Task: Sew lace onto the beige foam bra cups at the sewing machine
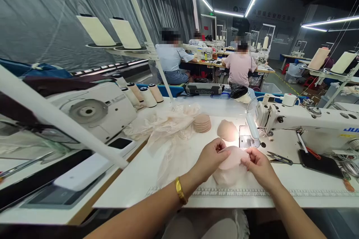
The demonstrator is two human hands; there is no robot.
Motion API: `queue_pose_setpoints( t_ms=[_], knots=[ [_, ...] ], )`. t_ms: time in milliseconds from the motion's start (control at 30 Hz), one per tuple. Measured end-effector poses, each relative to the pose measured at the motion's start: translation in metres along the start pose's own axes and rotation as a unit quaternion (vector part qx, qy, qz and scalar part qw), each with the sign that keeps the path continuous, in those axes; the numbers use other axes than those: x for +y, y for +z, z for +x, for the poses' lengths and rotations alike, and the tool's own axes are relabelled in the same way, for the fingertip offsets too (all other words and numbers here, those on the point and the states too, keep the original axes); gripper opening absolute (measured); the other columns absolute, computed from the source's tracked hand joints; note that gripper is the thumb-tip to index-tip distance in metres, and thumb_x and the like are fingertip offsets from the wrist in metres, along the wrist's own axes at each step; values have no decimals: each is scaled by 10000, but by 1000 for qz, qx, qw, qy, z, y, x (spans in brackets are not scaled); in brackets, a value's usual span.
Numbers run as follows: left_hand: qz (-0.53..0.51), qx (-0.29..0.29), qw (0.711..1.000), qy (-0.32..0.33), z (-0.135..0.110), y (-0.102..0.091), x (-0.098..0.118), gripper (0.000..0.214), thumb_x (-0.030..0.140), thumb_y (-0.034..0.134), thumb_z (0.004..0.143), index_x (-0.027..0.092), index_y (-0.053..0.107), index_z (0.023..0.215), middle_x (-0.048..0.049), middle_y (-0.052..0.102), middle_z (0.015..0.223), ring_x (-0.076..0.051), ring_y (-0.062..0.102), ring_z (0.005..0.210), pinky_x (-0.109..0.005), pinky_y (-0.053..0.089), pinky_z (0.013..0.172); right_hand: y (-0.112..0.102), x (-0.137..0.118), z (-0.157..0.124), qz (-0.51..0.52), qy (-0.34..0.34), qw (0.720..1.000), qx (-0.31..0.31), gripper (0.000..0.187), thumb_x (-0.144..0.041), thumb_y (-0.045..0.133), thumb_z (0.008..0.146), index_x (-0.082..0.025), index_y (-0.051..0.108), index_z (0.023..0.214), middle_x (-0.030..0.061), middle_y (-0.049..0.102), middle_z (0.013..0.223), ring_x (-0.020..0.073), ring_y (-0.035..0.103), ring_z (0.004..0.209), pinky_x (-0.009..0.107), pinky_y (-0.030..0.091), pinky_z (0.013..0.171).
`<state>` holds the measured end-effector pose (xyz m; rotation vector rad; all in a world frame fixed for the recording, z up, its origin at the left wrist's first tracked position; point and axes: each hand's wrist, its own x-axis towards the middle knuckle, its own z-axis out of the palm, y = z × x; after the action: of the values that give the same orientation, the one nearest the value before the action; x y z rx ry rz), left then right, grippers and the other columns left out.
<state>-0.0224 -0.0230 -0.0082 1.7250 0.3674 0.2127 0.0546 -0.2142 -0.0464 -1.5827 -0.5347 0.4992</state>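
Between my two hands is a pale pink fabric piece [231,171], held up by its upper edge just in front of the sewing machine's lit needle area. My left hand [213,155], with a gold bracelet at the wrist, pinches its left side. On the right side, my right hand [256,162] grips the edge between thumb and fingers. Behind the hands lies a single beige fabric cup piece [227,130]. Left of that sits a stack of round beige pieces [202,123]. Sheer cream lace fabric [171,130] spreads over the table at the left.
The white sewing machine [314,119] stands on the right, its small lamp [252,127] lit. Thread snips [280,158] and a black tray [319,162] lie beside it. Thread cones [148,97] stand behind the lace. A ruler strip [308,193] runs along the table's front edge. Co-workers sit ahead.
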Motion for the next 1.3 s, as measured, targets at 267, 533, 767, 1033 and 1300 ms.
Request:
queue_pose_setpoints(
  t_ms=[267,533,767,1033,1300],
  knots=[
    [45,-144,986,64,14,-29,30,337,537,657,866,204,637,822,-18,626,821,-201,566,806,-308,452,705,-4,-17,-3,-14,7,999,-40,412,-594,720,858,-217,671,1017,-38,556,690,191,637,706,291,458,626],
    [127,-406,902,68,40,-22,31,322,407,820,679,229,582,804,38,572,744,-163,554,656,-252,437,555,-9,-36,-10,-91,-21,994,-52,250,-475,679,910,-236,656,982,-54,531,669,179,633,661,287,420,620],
    [344,-91,865,355,24,-33,19,206,120,512,861,214,422,702,38,448,646,-145,391,590,-285,261,550,4,-27,-12,-292,-250,918,95,122,-228,535,975,-260,642,926,42,710,909,188,616,715,305,479,639],
    [495,-169,672,524,30,-11,-16,195,175,650,926,206,512,792,-12,613,829,-187,518,740,-324,403,704,-39,17,26,-451,-340,824,-52,219,-152,507,992,-258,665,883,15,709,853,181,638,757,287,490,696],
    [525,-164,671,498,54,27,-17,212,50,604,821,197,515,697,-31,581,739,-186,490,639,-329,367,587,-73,15,31,-494,-390,771,-96,327,-13,471,955,-250,681,1038,63,735,1115,223,630,1001,332,504,802]
  ],
)
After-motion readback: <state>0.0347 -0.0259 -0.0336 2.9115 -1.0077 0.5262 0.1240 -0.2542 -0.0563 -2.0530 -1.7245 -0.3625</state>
